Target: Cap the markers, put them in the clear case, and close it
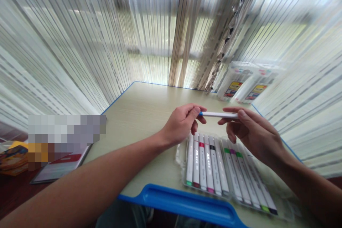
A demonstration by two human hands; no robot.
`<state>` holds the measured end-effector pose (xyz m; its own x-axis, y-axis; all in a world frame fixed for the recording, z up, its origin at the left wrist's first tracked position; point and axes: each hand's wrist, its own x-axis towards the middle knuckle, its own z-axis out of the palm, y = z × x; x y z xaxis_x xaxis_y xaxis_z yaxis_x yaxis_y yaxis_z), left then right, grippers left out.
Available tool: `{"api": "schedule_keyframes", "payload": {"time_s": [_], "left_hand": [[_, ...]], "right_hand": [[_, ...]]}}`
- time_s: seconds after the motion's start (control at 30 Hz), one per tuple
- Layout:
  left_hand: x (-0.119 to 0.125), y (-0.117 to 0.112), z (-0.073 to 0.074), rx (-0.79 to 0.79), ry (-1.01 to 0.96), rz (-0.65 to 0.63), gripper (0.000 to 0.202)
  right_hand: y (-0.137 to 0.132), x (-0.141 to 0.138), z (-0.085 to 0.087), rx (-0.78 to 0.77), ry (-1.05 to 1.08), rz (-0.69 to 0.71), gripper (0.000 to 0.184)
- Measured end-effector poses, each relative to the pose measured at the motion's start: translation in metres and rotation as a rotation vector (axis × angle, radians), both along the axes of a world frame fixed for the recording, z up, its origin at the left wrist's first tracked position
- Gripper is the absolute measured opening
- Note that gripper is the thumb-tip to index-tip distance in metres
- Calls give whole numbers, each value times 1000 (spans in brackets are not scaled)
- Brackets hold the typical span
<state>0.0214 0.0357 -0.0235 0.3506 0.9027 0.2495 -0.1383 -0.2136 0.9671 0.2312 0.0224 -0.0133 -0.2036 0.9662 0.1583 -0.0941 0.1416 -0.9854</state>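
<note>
A white marker (pixel 219 114) is being held in the air by two bare hands, just above an open clear case (pixel 180 149) on a pale wooden desk (pixel 144 110); its long axis is running almost level across the view, from side to side, with its blue end (pixel 200 113) pointing toward the person's left; it is lying crosswise to the markers in the case

The left hand (pixel 181 123) is pinching the blue end between thumb and forefinger (pixel 196 109), its other fingers curling loosely under; the right hand (pixel 253 133) is gripping the white barrel with its thumb (pixel 242 113) pressing on top and its fingers folding beneath

Judging by this, one marker is out of the case and the blue end looks to be seated on the barrel, not yet pulled apart; whether it is a cap or a coloured tip is too small to tell

Below the hands, the other markers (pixel 208 164) are lying side by side in the case, their coloured ends facing the person: green, red, pink and black among them; a blue moulded edge (pixel 181 203) is bordering the near side of the desk

At the far right corner, two wrapped packs (pixel 235 82) are leaning against pale striped curtains (pixel 80 42), which are hanging around the desk; to the left, off the desk, printed booklets (pixel 61 169) are lying
</note>
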Motion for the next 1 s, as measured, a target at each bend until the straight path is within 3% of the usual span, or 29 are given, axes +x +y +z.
{"api": "schedule_keyframes", "payload": {"time_s": [0.17, 0.3, 0.47, 0.73, 1.0], "left_hand": [[-3, -3, 2, 83, 125, 26, 36], [-4, -11, 7, 209, 310, 61, 32], [-2, -18, 9, 271, 348, -27, 32], [-2, -18, 8, 163, 263, -170, 35], [-5, -14, 10, 249, 344, -76, 32]], "right_hand": [[0, 2, -1, 31, -72, -21, 24], [-4, 3, 1, 148, -304, -24, 21], [-11, 2, 5, 215, -540, 38, 23], [-12, 2, 6, 197, -497, 21, 23], [-8, 5, 4, 144, -358, -8, 22]]}}
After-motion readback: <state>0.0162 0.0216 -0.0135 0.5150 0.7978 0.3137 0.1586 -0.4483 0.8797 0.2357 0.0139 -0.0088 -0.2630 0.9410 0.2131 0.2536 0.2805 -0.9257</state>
